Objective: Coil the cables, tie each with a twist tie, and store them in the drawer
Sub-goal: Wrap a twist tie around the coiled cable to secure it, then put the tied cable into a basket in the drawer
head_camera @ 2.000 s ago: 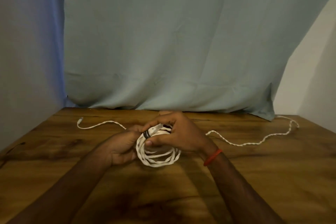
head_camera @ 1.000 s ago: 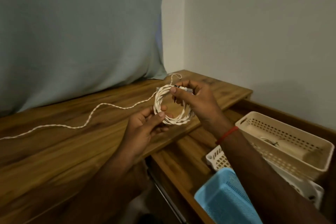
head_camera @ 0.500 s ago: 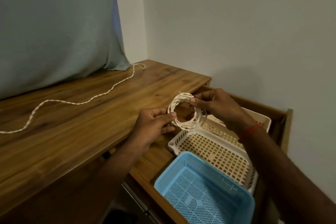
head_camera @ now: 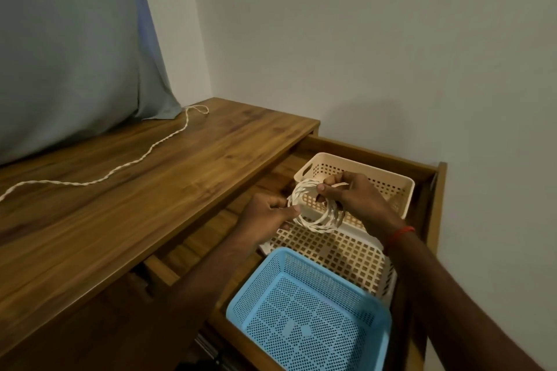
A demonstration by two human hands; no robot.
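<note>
- Head view: the coiled white cable is held in the air over the open drawer, above where the two cream baskets meet. It is not yet set down.
- The left hand pinches the coil's near side between thumb and fingers. The right hand has its fingers curled round the far side, clamping the loops together.
- Whether a twist tie is on the coil cannot be made out.
- This cable looks wound and at the storing step, so lowering it in is what remains for it.
- A second, loose cable lies uncoiled along the worktop from the back right corner toward the left edge. It needs coiling, tying and storing.
- In the drawer, a deep cream basket sits at the far end, partly hidden by the hands. A shallow cream basket lies mid-drawer and a blue mesh basket nearest. No contents show in any of them.
</note>
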